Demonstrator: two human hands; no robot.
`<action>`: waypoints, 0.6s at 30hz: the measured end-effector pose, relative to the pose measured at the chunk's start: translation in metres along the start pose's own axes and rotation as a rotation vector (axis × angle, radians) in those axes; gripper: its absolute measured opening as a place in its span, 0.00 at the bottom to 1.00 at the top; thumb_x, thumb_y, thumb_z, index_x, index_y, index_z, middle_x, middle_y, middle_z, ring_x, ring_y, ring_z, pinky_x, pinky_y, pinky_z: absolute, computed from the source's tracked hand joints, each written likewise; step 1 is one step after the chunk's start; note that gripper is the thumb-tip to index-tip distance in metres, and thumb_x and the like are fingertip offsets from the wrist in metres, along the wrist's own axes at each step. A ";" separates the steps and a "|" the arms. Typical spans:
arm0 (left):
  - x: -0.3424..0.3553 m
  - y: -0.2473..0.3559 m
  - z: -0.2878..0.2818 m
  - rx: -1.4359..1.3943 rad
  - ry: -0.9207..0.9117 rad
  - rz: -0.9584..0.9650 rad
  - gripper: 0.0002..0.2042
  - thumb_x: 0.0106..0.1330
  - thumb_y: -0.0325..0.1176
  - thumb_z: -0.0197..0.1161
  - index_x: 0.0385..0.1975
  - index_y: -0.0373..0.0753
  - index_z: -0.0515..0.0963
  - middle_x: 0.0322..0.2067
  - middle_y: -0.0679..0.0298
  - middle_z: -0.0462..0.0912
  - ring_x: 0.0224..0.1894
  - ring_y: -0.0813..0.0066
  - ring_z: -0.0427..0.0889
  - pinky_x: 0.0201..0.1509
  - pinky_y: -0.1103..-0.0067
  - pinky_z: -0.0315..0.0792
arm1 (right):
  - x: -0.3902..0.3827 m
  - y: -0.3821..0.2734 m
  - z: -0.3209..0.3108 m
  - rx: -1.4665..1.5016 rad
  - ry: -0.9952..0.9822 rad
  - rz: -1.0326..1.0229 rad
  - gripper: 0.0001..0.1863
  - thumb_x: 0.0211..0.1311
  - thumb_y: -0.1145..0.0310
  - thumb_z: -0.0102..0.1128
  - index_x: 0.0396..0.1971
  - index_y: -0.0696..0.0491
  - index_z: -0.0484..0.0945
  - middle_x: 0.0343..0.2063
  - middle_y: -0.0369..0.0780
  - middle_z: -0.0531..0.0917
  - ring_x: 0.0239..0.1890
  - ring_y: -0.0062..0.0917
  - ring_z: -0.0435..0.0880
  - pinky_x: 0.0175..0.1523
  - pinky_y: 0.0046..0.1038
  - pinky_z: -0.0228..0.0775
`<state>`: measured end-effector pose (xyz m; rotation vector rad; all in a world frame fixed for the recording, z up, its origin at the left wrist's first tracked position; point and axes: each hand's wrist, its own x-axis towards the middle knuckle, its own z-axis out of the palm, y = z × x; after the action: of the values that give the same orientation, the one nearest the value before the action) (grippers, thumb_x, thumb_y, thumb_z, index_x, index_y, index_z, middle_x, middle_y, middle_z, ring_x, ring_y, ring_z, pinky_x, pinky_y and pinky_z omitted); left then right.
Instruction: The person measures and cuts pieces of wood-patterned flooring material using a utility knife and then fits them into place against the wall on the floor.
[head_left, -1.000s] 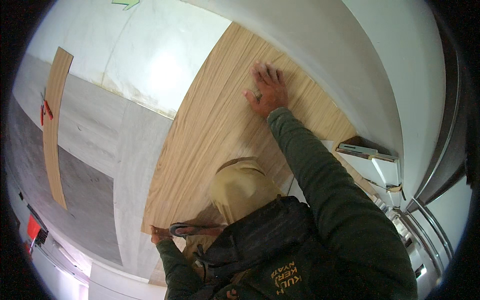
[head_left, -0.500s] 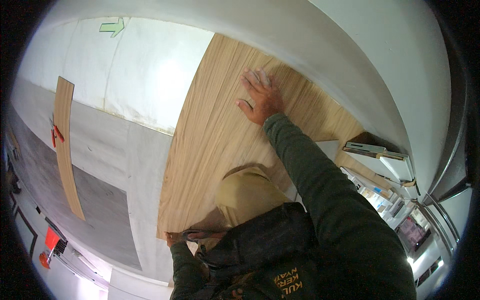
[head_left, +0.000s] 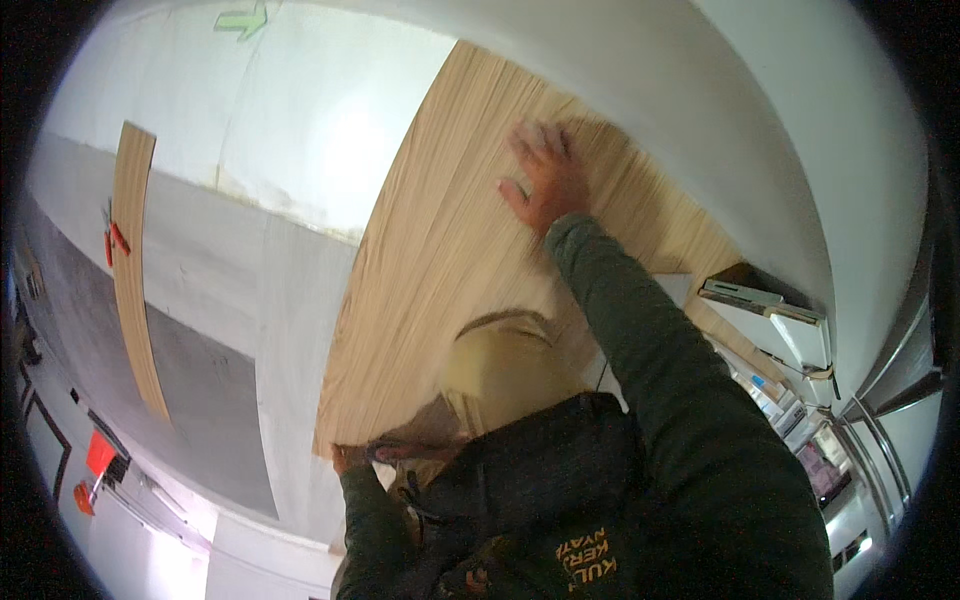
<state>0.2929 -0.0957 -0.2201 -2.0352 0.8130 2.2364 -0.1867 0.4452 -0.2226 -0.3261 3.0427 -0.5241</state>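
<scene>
The wood-grain panel (head_left: 450, 260) fills the centre of the frame, a large light sheet with fine lines running its length, lying against a pale surface (head_left: 290, 160) from the upper middle down toward the lower left. The right hand (head_left: 545, 180) lies flat on the panel's upper part, fingers spread and palm pressed to the wood, grasping nothing; its dark green sleeve (head_left: 680, 400) runs down to the lower right. The left hand (head_left: 350, 458) is at the panel's lower corner, low in the frame; it appears to curl around that edge, though blur and the dark bag (head_left: 520, 480) in front hide most of it. A tan cap (head_left: 500, 365) shows just above the bag. At the left, 1 narrow wooden plank (head_left: 132, 270) stands well apart from the panel, with a small red tool (head_left: 115, 238) beside it. White boxes (head_left: 770, 310) sit at the right edge.
</scene>
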 end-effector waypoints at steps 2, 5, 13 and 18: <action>0.004 0.008 -0.002 0.100 0.201 0.042 0.29 0.71 0.54 0.51 0.65 0.41 0.64 0.64 0.52 0.66 0.63 0.50 0.68 0.57 0.53 0.72 | -0.001 0.001 0.004 0.013 0.037 -0.015 0.33 0.54 0.53 0.66 0.59 0.53 0.72 0.64 0.41 0.70 0.66 0.44 0.62 0.70 0.50 0.50; 0.000 0.007 -0.004 0.199 0.160 0.083 0.28 0.71 0.52 0.50 0.65 0.42 0.64 0.63 0.53 0.67 0.61 0.48 0.71 0.55 0.53 0.75 | -0.010 0.007 0.011 -0.035 0.077 -0.021 0.33 0.57 0.51 0.64 0.60 0.52 0.72 0.64 0.41 0.69 0.67 0.44 0.63 0.71 0.51 0.48; 0.011 -0.006 0.044 0.875 0.402 0.358 0.31 0.69 0.52 0.55 0.61 0.33 0.65 0.57 0.43 0.71 0.57 0.44 0.73 0.53 0.54 0.75 | -0.008 0.009 0.006 -0.074 -0.048 0.026 0.35 0.61 0.50 0.58 0.63 0.57 0.68 0.68 0.46 0.63 0.72 0.45 0.55 0.74 0.49 0.41; 0.010 -0.042 0.218 1.487 0.509 1.269 0.47 0.53 0.63 0.67 0.66 0.35 0.61 0.67 0.42 0.56 0.67 0.42 0.57 0.68 0.51 0.56 | -0.006 0.005 0.008 -0.056 -0.080 0.026 0.38 0.63 0.47 0.56 0.66 0.55 0.65 0.71 0.44 0.59 0.73 0.43 0.52 0.76 0.46 0.37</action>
<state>0.1035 0.0195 -0.2404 -1.1411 2.9747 0.2620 -0.1816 0.4482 -0.2317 -0.3011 2.9843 -0.4149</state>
